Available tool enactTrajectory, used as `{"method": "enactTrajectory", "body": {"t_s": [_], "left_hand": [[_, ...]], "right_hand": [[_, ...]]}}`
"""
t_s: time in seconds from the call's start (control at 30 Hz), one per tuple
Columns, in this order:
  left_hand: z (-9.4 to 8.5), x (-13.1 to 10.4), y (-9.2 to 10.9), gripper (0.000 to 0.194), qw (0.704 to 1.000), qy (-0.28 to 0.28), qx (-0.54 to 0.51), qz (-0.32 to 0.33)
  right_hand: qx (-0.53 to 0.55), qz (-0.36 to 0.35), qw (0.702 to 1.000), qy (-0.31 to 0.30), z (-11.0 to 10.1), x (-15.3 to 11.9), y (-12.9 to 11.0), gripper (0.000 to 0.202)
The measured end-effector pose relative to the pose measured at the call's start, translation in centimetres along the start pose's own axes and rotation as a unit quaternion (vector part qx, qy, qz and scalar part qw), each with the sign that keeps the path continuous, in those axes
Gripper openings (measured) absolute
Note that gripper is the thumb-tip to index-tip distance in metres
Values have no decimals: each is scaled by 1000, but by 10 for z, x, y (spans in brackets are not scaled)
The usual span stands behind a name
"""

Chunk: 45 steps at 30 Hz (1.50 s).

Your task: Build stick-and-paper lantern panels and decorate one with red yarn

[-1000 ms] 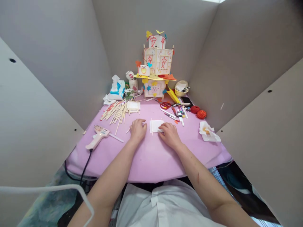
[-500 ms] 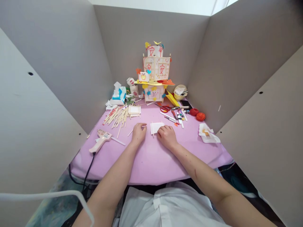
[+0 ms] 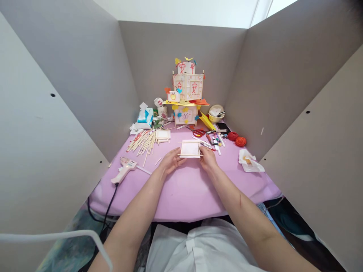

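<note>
A small white paper panel framed with thin wooden sticks (image 3: 190, 148) is held up between my two hands, above the pink-covered table. My left hand (image 3: 171, 160) grips its left edge, fingers reaching beneath it. At the right edge, my right hand (image 3: 208, 157) pinches the frame. A similar white panel with sticks (image 3: 163, 135) lies further back on the left, beside a pile of loose wooden sticks (image 3: 143, 142). One short stick (image 3: 158, 161) lies near my left hand.
A glue gun (image 3: 124, 170) with a cord lies left. At the back stands a decorated paper lantern tower (image 3: 185, 114). Red scissors (image 3: 198, 133), pens, red yarn balls (image 3: 240, 141), a tissue pack (image 3: 145, 118) and crumpled paper (image 3: 250, 160) surround the work area. Grey partitions (image 3: 181, 41) enclose the table.
The framed panel has been lifted off the table and turned. My left hand, empty before, has moved onto its left edge, and my right hand has shifted to its right edge.
</note>
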<state>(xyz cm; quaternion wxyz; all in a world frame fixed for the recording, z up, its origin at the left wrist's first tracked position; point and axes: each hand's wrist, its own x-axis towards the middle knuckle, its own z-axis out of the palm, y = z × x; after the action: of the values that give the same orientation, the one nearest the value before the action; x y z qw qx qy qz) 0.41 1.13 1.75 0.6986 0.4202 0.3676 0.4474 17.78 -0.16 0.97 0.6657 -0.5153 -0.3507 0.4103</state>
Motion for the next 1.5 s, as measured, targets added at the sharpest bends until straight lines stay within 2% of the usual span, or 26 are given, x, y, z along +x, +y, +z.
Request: {"method": "enactTrajectory", "body": {"t_s": [0.13, 0.23, 0.33, 0.47, 0.63, 0.73, 0.83, 1.0, 1.07, 1.17, 1.23, 1.33, 1.5], "left_hand": [[4, 1, -7, 64, 999, 29, -13, 8], [8, 3, -12, 73, 998, 53, 2, 19], [10, 4, -13, 72, 997, 66, 27, 27], [8, 6, -14, 66, 993, 83, 78, 40], [8, 9, -18, 71, 978, 101, 172, 55], [7, 9, -19, 72, 959, 106, 253, 69], [3, 6, -17, 72, 923, 121, 352, 100], [-4, 0, -8, 46, 830, 161, 499, 189], [-1, 0, -8, 39, 801, 140, 538, 222], [10, 5, -13, 40, 767, 64, 584, 259], [16, 10, -20, 45, 749, 15, 607, 265], [19, 18, -32, 48, 735, -21, 632, 244], [13, 25, -42, 47, 726, -38, 654, 212]], "right_hand": [[34, 46, 998, 0, -11, -1, 7, 20], [35, 49, 998, 18, -18, 0, 11, 33], [20, 45, 998, 33, -22, 3, 13, 44], [-13, 36, 999, 25, -25, 6, 13, 47], [-73, -4, 997, 17, -28, 10, 16, 51], [-123, -40, 991, 14, -30, 13, 21, 51], [-188, -88, 978, 19, -34, 14, 24, 50], [-312, -185, 932, 26, -39, 13, 17, 46], [-365, -223, 904, -19, -37, 10, 11, 45], [-436, -273, 848, -123, -30, 3, 7, 44], [-477, -286, 812, -178, -26, -1, 8, 45], [-530, -274, 772, -218, -26, -4, 14, 46], [-575, -247, 745, -232, -33, -2, 25, 46]]}}
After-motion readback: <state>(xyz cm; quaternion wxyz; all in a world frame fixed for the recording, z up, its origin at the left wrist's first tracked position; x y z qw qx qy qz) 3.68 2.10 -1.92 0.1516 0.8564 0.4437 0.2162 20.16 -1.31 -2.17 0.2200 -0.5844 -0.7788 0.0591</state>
